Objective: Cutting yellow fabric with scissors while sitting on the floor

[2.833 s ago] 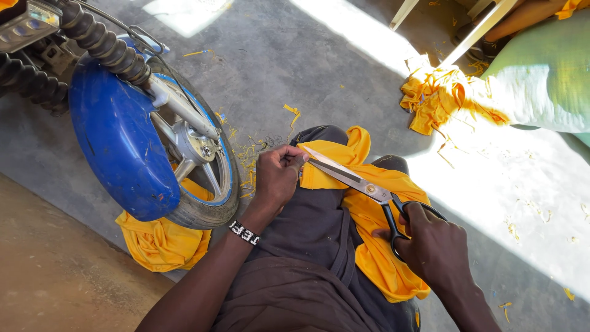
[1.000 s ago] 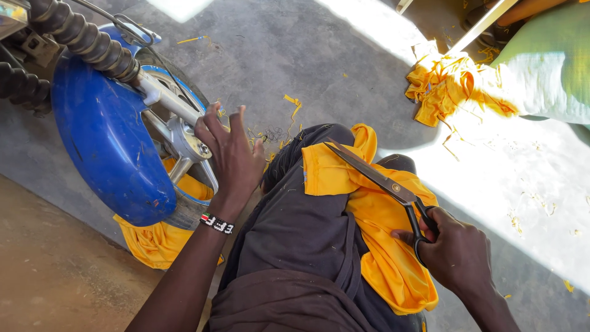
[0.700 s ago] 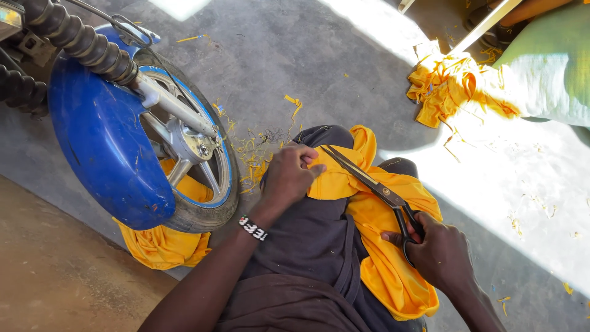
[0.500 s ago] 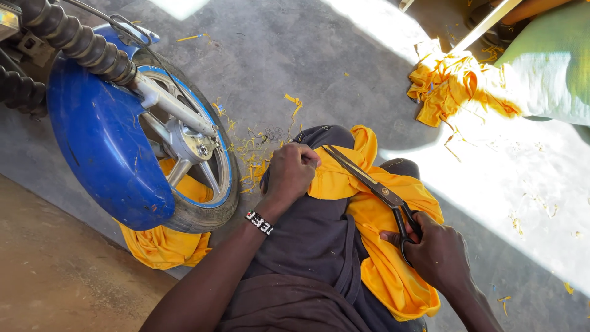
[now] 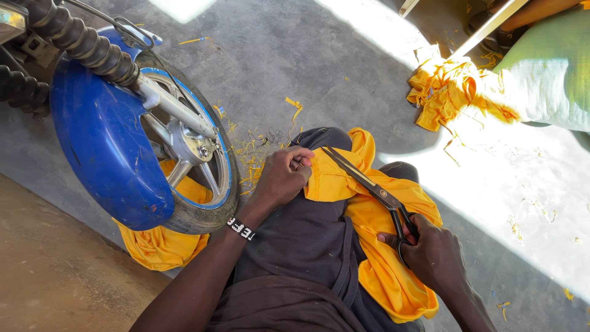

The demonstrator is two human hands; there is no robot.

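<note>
Hands: left hand (image 5: 284,177) pinches one yellow cloth (image 5: 375,233), right hand (image 5: 433,255) grips one scissors (image 5: 369,184).

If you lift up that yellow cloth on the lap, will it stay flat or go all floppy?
Probably floppy: the yellow cloth drapes and folds over the knees. It likely feels light, since the left hand pinches its edge up easily. It may slide, hanging loosely beside the scissors.

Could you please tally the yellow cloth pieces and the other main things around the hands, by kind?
Yellow cloth pieces: 3 (on the lap, under the wheel, heap by the sack)
Scissors: 1
Motorcycle wheel: 1
Green sack: 1
Total: 6
</note>
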